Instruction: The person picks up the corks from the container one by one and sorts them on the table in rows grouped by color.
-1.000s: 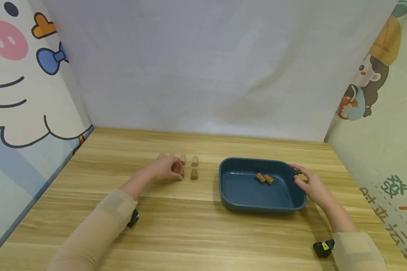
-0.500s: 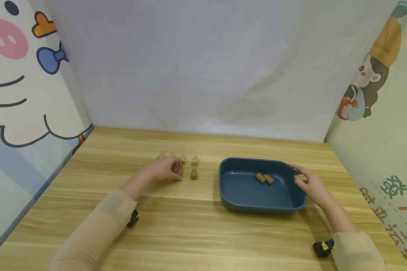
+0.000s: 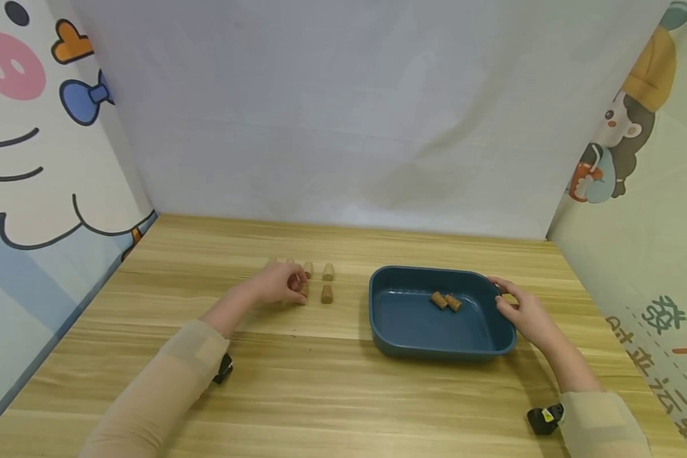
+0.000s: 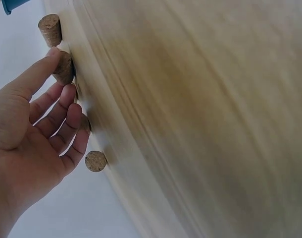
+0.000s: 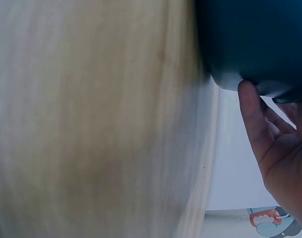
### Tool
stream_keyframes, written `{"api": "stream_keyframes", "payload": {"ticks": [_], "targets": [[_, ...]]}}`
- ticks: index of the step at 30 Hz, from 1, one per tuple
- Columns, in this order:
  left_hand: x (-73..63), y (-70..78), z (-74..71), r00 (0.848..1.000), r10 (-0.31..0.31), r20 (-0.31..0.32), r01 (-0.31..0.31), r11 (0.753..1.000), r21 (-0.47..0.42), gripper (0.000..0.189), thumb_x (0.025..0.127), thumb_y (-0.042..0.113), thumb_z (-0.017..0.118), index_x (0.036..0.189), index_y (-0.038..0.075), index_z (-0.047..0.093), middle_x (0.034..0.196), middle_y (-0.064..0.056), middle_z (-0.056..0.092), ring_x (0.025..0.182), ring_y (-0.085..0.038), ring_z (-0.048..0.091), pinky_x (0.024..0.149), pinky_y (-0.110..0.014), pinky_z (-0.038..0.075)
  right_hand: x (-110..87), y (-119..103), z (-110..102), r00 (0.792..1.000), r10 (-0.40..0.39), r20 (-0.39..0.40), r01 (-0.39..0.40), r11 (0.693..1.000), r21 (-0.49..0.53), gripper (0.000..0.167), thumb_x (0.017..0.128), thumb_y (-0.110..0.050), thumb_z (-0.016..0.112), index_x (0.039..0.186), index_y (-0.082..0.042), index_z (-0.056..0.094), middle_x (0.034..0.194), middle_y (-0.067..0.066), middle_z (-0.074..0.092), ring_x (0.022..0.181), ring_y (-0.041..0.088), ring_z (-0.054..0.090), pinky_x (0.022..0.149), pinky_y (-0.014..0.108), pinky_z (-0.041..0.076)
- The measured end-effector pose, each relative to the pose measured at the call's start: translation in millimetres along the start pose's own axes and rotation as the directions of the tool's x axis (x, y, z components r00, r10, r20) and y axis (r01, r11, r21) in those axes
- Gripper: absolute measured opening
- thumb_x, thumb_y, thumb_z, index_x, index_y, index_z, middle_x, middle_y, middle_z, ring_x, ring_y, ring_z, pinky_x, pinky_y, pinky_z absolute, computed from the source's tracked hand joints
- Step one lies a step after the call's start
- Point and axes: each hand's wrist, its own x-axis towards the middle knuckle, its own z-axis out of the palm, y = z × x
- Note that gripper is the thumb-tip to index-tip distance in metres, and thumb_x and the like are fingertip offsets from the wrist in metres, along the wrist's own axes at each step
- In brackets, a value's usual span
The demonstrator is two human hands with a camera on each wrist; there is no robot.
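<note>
My left hand (image 3: 277,283) pinches a cork stopper (image 4: 65,68) between thumb and fingertips, low at the table top. To its right, another cork (image 3: 327,294) stands upright, also visible as the upper cork (image 4: 50,29) in the left wrist view. Behind them is a row of paler corks (image 3: 329,272), partly covered by the left hand. My right hand (image 3: 523,312) holds the right end of a dark blue plastic bin (image 3: 443,353), its thumb (image 5: 251,106) against the outer wall. Inside the bin, two corks (image 3: 446,301) lie on their sides, close together.
The bin stands on a wood-grain table (image 3: 298,394), right of the corks. A pale cloth backdrop (image 3: 343,127) rises at the table's far edge. Printed panels with cartoon figures flank both sides. A small black device (image 3: 544,420) sits at the right wrist.
</note>
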Motion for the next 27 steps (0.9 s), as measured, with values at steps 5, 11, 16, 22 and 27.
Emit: {"api": "stream_keyframes", "payload": {"ticks": [5, 11, 16, 22, 27], "targets": [[-3.0, 4.3, -7.0, 1.0, 0.003, -0.018, -0.003, 1.0, -0.014, 0.042, 0.08, 0.023, 0.077, 0.112, 0.0, 0.06, 0.084, -0.003, 0.059, 0.076, -0.015, 0.054, 0.069, -0.029, 0.047, 0.5, -1, 0, 1.0, -0.006, -0.001, 0.006, 1.0, -0.005, 0.045, 0.1, -0.013, 0.043, 0.142, -0.001, 0.038, 0.13, 0.033, 0.046, 0.117, 0.047, 0.048, 0.088, 0.058, 0.047], [-6.4, 14.7, -15.9, 0.998, 0.003, -0.057, -0.004, 1.0, -0.013, 0.045, 0.081, 0.025, 0.075, 0.116, 0.001, 0.059, 0.093, -0.007, 0.061, 0.085, -0.02, 0.057, 0.077, -0.034, 0.049, 1.1, -2, -1, 1.0, -0.008, 0.0, 0.008, 1.0, -0.01, 0.045, 0.099, -0.012, 0.043, 0.142, -0.001, 0.038, 0.13, 0.033, 0.045, 0.118, 0.047, 0.047, 0.088, 0.058, 0.047], [-6.6, 27.3, -22.0, 0.994, 0.043, -0.104, -0.04, 0.999, 0.034, 0.046, 0.083, 0.024, 0.073, 0.121, 0.001, 0.058, 0.115, -0.014, 0.062, 0.109, -0.03, 0.056, 0.092, -0.043, 0.047, 1.1, -2, -1, 1.0, -0.004, 0.001, 0.004, 1.0, 0.0, 0.045, 0.099, -0.013, 0.044, 0.142, -0.001, 0.038, 0.132, 0.033, 0.044, 0.12, 0.046, 0.045, 0.089, 0.058, 0.046], [-7.3, 46.1, -29.3, 0.98, 0.124, -0.156, -0.103, 0.986, 0.133, 0.048, 0.083, 0.03, 0.073, 0.122, 0.005, 0.06, 0.124, -0.011, 0.06, 0.12, -0.031, 0.051, 0.1, -0.045, 0.042, 0.3, 0, -1, 1.0, 0.0, 0.005, 0.0, 1.0, 0.0, 0.045, 0.1, -0.013, 0.043, 0.142, -0.001, 0.038, 0.132, 0.033, 0.044, 0.119, 0.047, 0.046, 0.089, 0.058, 0.047], [-9.1, 64.2, -29.4, 0.973, 0.16, -0.166, -0.133, 0.977, 0.166, 0.05, 0.083, 0.034, 0.072, 0.125, 0.01, 0.058, 0.128, -0.008, 0.057, 0.123, -0.028, 0.049, 0.103, -0.045, 0.039, 0.3, -1, -1, 1.0, -0.001, 0.002, 0.001, 1.0, 0.002, 0.045, 0.1, -0.014, 0.043, 0.143, -0.002, 0.038, 0.131, 0.033, 0.045, 0.118, 0.046, 0.047, 0.088, 0.058, 0.047]]}}
